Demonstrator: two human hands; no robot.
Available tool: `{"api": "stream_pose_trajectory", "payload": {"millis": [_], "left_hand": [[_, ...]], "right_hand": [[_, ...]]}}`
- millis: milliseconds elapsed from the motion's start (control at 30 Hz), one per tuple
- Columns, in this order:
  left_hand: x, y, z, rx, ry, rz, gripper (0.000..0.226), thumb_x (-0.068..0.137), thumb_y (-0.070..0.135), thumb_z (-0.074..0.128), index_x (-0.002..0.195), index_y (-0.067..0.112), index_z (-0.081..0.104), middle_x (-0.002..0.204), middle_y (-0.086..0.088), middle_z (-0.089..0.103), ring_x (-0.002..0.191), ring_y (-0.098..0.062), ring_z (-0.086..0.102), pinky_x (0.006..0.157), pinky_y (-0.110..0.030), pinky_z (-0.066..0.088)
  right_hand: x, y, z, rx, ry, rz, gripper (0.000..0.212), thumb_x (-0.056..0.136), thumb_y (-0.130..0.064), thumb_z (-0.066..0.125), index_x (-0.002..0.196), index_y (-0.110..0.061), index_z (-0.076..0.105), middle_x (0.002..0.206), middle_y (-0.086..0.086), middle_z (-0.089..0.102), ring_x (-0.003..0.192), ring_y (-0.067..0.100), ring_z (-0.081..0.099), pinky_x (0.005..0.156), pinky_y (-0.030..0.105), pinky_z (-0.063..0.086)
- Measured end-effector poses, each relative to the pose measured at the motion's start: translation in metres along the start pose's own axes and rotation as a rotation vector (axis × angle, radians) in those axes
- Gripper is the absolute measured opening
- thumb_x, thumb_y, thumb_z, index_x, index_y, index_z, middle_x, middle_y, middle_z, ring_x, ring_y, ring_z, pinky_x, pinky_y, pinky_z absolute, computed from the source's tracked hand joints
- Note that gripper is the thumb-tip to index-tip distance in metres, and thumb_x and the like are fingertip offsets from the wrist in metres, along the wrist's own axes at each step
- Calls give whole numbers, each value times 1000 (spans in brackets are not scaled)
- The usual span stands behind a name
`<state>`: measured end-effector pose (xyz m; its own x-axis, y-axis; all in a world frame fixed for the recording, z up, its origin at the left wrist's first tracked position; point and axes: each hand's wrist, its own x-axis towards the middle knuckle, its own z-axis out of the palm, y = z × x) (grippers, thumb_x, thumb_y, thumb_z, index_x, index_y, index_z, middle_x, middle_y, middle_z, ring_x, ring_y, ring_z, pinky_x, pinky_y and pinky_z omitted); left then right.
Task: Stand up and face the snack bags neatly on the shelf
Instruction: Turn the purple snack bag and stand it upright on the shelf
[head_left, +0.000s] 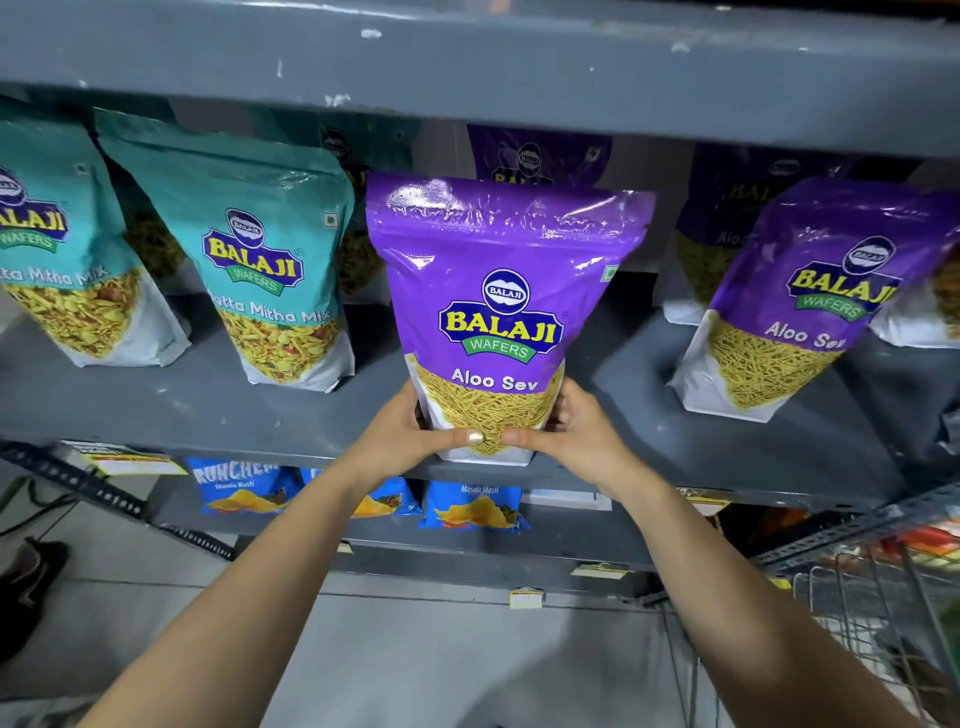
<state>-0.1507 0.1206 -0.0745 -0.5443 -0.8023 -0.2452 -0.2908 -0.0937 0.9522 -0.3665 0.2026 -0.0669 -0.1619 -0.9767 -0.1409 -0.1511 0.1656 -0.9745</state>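
A purple Aloo Sev bag (498, 291) stands upright at the front edge of the grey shelf (208, 405), label facing me. My left hand (410, 431) and my right hand (576, 431) clasp its base from either side, thumbs meeting across the front. Another purple Aloo Sev bag (800, 306) stands to the right, leaning a little. More purple bags (535, 156) stand behind in shadow. Two teal Khatta Mitha Mix bags (265, 270) (57, 249) stand to the left, tilted.
The upper shelf board (467, 67) hangs close above the bag tops. Blue chip bags (472, 506) lie on the lower shelf. A wire cart (872, 592) stands at the lower right. A dark shoe (26, 571) lies on the floor at the left.
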Motion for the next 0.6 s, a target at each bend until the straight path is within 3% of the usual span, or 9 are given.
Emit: {"api": "stream_pose_trajectory", "payload": {"millis": [267, 400, 500, 600], "left_hand": [[-1, 0, 1, 14, -3, -15, 63, 71, 21, 88, 122, 33, 52, 122, 5, 72, 113, -14, 69, 105, -44, 52], [-5, -5, 0, -47, 2, -2, 88, 64, 24, 92, 137, 29, 43, 129, 7, 67, 118, -12, 66, 105, -40, 52], [-19, -7, 8, -169, 289, 105, 87, 65, 13, 91, 137, 23, 44, 127, 8, 61, 115, -4, 62, 95, -24, 53], [-40, -7, 23, -92, 666, 315, 45, 69, 34, 85, 94, 14, 53, 85, 1, 54, 78, -13, 54, 76, -28, 46]], "right_hand": [[-7, 2, 3, -11, 31, 10, 55, 66, -18, 90, 106, -37, 58, 110, -11, 72, 100, 0, 69, 72, 15, 55], [-8, 0, -1, 6, -10, 23, 58, 68, -14, 88, 111, -34, 57, 113, -13, 71, 102, -3, 67, 72, 12, 54], [-15, 4, -18, 15, -9, 13, 67, 68, -9, 87, 121, -33, 55, 119, -16, 67, 110, -10, 60, 90, 14, 49], [-36, 13, -51, 47, 134, -6, 57, 74, -6, 82, 121, -29, 61, 123, -12, 65, 118, -3, 58, 97, 18, 48]]}}
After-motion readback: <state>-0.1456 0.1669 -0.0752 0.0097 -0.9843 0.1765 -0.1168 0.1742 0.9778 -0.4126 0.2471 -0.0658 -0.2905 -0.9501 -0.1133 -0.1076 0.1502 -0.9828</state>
